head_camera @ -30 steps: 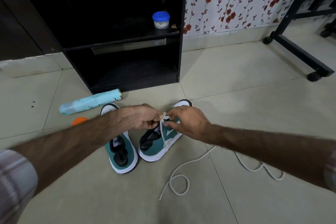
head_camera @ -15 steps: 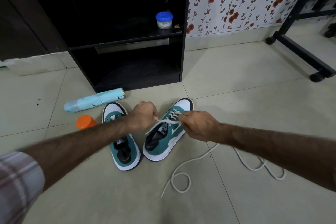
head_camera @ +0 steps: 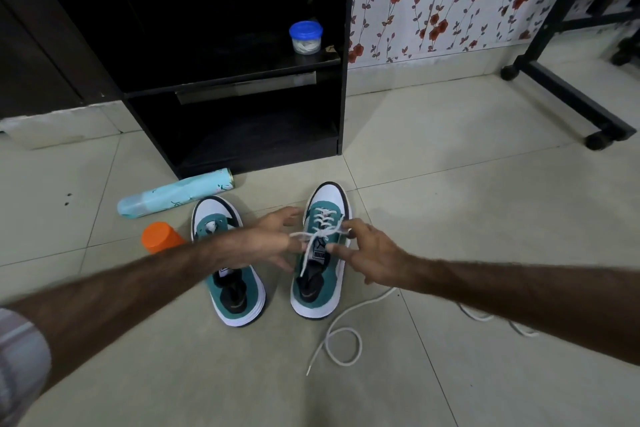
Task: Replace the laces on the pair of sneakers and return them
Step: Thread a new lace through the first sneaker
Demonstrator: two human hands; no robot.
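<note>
Two teal-and-white sneakers stand side by side on the tiled floor (head_camera: pixel 450 184), toes towards 12 o'clock and heels towards the camera, long axes running roughly 12 to 6. The right sneaker (head_camera: pixel 320 274) carries a white lace (head_camera: pixel 320 227) threaded up its eyelets and tied in a bow near the tongue, one loose end trailing down into the shoe opening. The left sneaker (head_camera: pixel 228 288) leans its toe slightly towards 11 o'clock, and its eyelets show no lace.

Half a second ago both hands were clenched, each pinching a lace end and pulling it sideways. Now the left hand (head_camera: pixel 273 246) has its fingers spread, released, hovering at 9 o'clock of the bow; the right hand (head_camera: pixel 367 253) is likewise spread and relaxed at 3 o'clock of it, fingertips just beside the loops, grasping nothing.

A spare white lace (head_camera: pixel 341 347) lies coiled on the tiles at 5 o'clock of the right sneaker, running on under the right forearm. At 10 o'clock of the left sneaker lie a pale blue cylinder (head_camera: pixel 173 196) and an orange cap (head_camera: pixel 157 237). The black cabinet (head_camera: pixel 343 80) stands at 12 o'clock, its lower shelf open, a blue-lidded jar (head_camera: pixel 305 37) on the upper one. Bare tiles stretch from 1 to 4 o'clock as far as a black wheeled frame (head_camera: pixel 571 94)
</note>
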